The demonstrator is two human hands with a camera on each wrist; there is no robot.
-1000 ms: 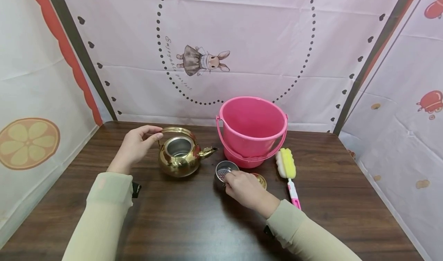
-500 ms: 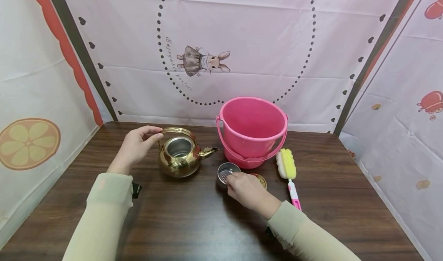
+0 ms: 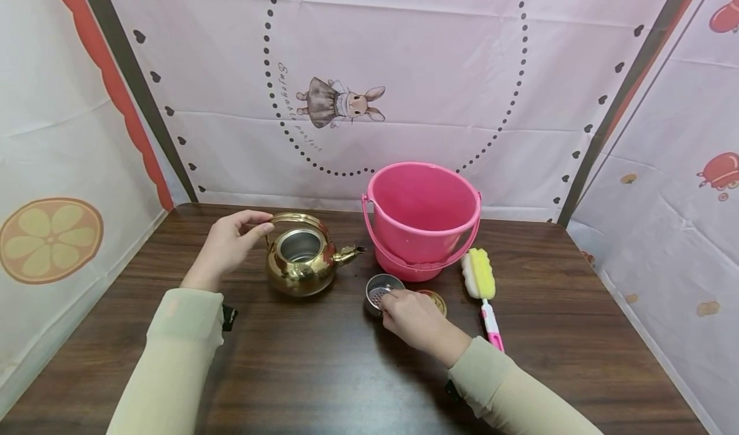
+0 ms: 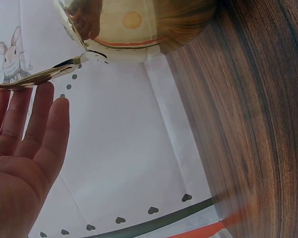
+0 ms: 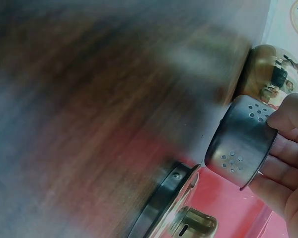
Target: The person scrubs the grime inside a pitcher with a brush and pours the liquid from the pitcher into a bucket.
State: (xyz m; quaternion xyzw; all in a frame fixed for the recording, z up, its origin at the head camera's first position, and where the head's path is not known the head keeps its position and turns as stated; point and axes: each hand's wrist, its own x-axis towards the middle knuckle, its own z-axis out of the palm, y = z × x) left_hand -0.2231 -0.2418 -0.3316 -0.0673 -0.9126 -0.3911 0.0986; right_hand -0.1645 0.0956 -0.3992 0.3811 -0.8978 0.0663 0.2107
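On the left, a gold teapot [image 3: 300, 278] stands lidless, its steel inside showing and its spout turned right. My left hand [image 3: 228, 246] pinches the left end of its arched handle [image 4: 44, 73], fingertips below and thumb above. A steel strainer basket [image 5: 243, 141] with small round holes is in my right hand [image 3: 418, 323], thumb at its rim and fingers on the far side. From the head view it sits upright, mouth upward, in front of the bucket. The gold lid [image 3: 435, 301] lies just right of the strainer, partly hidden by my right hand; its knob [image 5: 196, 223] shows in the right wrist view.
Behind the strainer stands a pink bucket [image 3: 424, 246], its handle hanging down in front. A yellow and white sponge brush [image 3: 479, 274] with a pink and white handle lies to the right. Printed curtains [image 3: 439, 56] enclose the brown wooden table [image 3: 277, 371].
My right hand has brought the strainer slightly to the right and a little nearer to me. My left hand and the teapot stay in place.
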